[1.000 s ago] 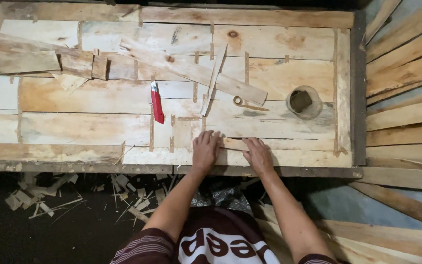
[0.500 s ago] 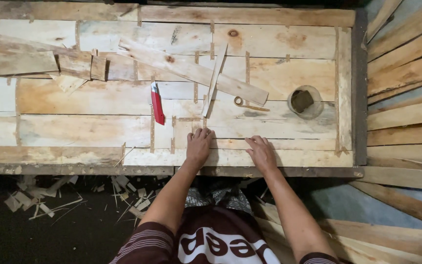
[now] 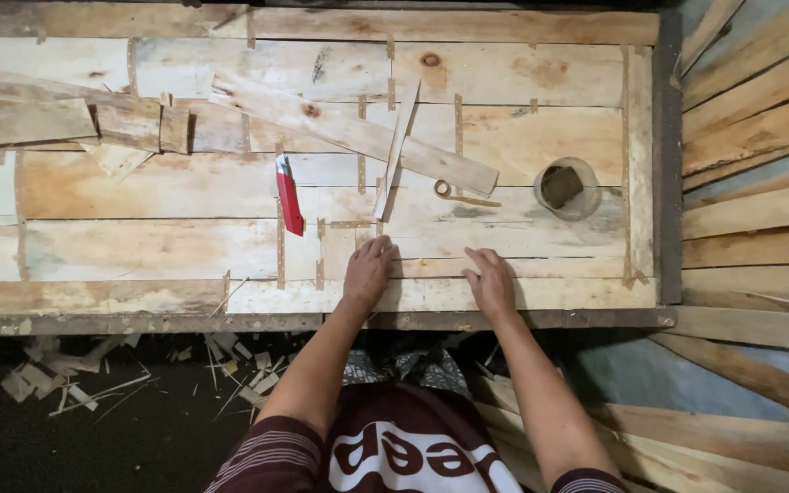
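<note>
Over at the left a red utility knife (image 3: 289,194) lies unused on the plank bench (image 3: 139,251); the left hand (image 3: 367,272) presses flat, fingers together, its tips just below a thin wood strip (image 3: 396,151); the right hand (image 3: 489,281) rests loosely spread beside it, holding nothing. It looks like positioning; reaching up for that strip would call for a pinch.

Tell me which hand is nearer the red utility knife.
Left. The left hand lies flat just right of and below the red utility knife; the right hand rests farther right.
</note>
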